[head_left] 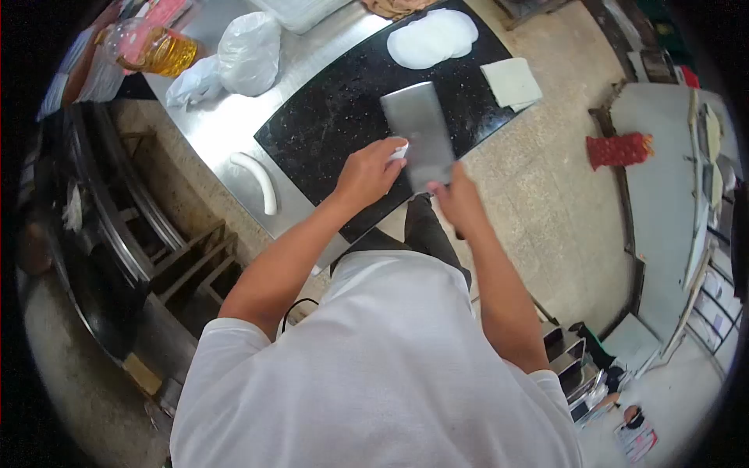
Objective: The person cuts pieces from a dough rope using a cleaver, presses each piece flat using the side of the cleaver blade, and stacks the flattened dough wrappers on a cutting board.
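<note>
The white piece sits at the left hand's fingertips, over the black board, immediately left of the cleaver. The cleaver's long axis points away from the body, far end angled left. The left hand pinches the piece; the right hand grips the handle. Both forearms extend forward, converging. Blade-to-board contact cannot be determined.

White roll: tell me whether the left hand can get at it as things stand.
Likely yes: the white roll lies left of the left hand, with nothing seen between them. That hand holds a small white piece, though, so may need to free itself first.
</note>
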